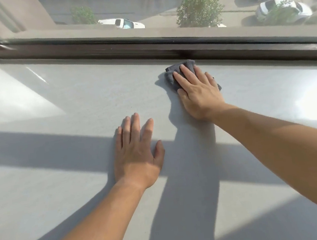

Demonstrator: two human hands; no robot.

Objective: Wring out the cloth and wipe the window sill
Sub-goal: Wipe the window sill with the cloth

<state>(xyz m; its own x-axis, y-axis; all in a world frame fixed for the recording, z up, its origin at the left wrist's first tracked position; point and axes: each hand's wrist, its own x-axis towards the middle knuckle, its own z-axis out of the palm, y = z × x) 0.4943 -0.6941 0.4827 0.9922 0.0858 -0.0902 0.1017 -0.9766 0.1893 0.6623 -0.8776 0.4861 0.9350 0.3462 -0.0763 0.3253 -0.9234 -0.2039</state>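
Note:
A small dark grey cloth [172,71] lies flat on the pale grey window sill [79,100], close to the dark window frame. My right hand [197,91] presses down on the cloth with fingers spread, covering most of it; only its far and left edges show. My left hand [137,150] rests flat on the sill nearer to me, palm down, fingers apart, holding nothing. It sits a hand's length to the left and in front of the cloth.
The dark brown window frame [147,48] runs along the far edge of the sill and turns a corner at the far left. Behind the glass [144,8] are a street, trees and parked cars. Shadows of my arms fall across the sill.

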